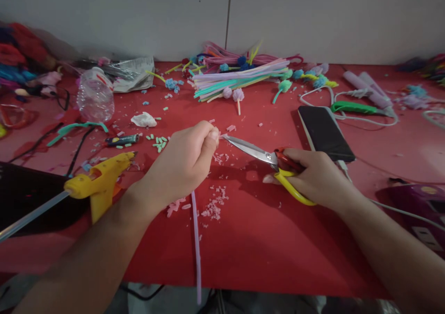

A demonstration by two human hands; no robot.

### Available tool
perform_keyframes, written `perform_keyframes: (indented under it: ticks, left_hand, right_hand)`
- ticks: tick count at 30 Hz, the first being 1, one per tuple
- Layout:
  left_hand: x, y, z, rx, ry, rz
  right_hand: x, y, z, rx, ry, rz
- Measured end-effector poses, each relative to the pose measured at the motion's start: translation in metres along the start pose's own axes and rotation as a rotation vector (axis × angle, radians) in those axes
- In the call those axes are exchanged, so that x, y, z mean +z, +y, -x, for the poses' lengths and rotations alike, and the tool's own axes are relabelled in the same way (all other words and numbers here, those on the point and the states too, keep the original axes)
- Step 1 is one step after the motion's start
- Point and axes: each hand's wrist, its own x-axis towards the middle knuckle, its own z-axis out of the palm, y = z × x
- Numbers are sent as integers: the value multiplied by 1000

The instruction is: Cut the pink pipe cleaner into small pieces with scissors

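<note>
My left hand (186,158) is closed in a pinch around a lilac pipe cleaner (196,244), whose long end hangs down past the table's front edge. The pinched end is mostly hidden by the fingers. In my right hand (316,177) is a pair of scissors (252,149) with one red and one yellow handle. Its blades look nearly closed, and their tips meet the pinched fingertips of my left hand. Below the hands lies a heap of small pink clippings (216,205), with pale green cut pieces (160,143) to the left.
A yellow glue gun (104,177) lies left of my left forearm, near a clear plastic bottle (95,96). Bundled pipe cleaners (239,78) lie at the back. On the right are a phone (326,133) with a cable and a green cutter (354,107).
</note>
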Motion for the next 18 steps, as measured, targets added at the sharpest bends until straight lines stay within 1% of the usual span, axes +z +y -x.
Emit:
perform_keyframes:
  ticks: [5,14,18]
  left_hand:
    - [0,-1,0,-1,7,-5]
    - [-2,1,1,-9,5,-7]
    - [-2,0,0,-7,0,-9]
  right_hand:
    - [0,-2,0,-12,21,4]
    - [-1,2,1,-70,-2,-43]
    - [-1,1,1,-50,-6,-40]
